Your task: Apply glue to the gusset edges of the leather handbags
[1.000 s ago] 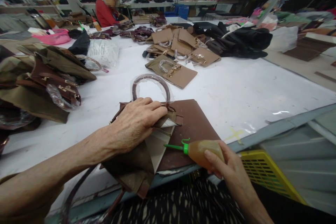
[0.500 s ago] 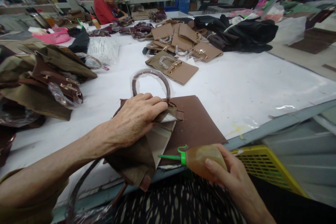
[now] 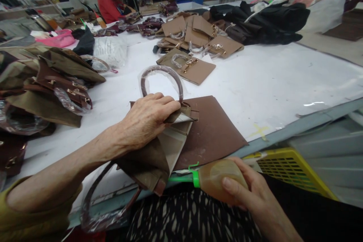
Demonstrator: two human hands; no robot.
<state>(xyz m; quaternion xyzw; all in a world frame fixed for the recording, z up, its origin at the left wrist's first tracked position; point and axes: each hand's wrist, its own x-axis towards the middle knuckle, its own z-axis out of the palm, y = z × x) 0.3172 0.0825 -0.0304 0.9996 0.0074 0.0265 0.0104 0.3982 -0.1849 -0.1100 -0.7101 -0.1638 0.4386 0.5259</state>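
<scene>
A brown handbag [image 3: 207,132] lies at the table's front edge, with its olive lining [image 3: 144,159] and pale inner layer turned out. One plastic-wrapped handle [image 3: 163,70] arches beyond my left hand [image 3: 150,121]; another wrapped handle [image 3: 87,211] hangs below the edge. My left hand is closed over the bag's upper edge near the handle base, its fingertips partly hidden. In my right hand [image 3: 244,185] is a squeeze bottle [image 3: 218,179] of amber liquid with a green cap and nozzle. The bottle lies sideways, its nozzle pointing left by the bag's near corner; the tip is hard to make out.
Brown bags with olive linings [image 3: 53,83] are heaped at the left. Tan bag pieces [image 3: 193,34] and black material [image 3: 263,22] lie farther back. A pink basket [image 3: 56,38] stands back left, a yellow crate [image 3: 295,170] below the right edge. A person in red [image 3: 109,5] sits beyond.
The bottle has lowered slightly relative to the bag, its nozzle now at the bag's near corner. My left hand keeps its hold. The whole view has shifted a little.
</scene>
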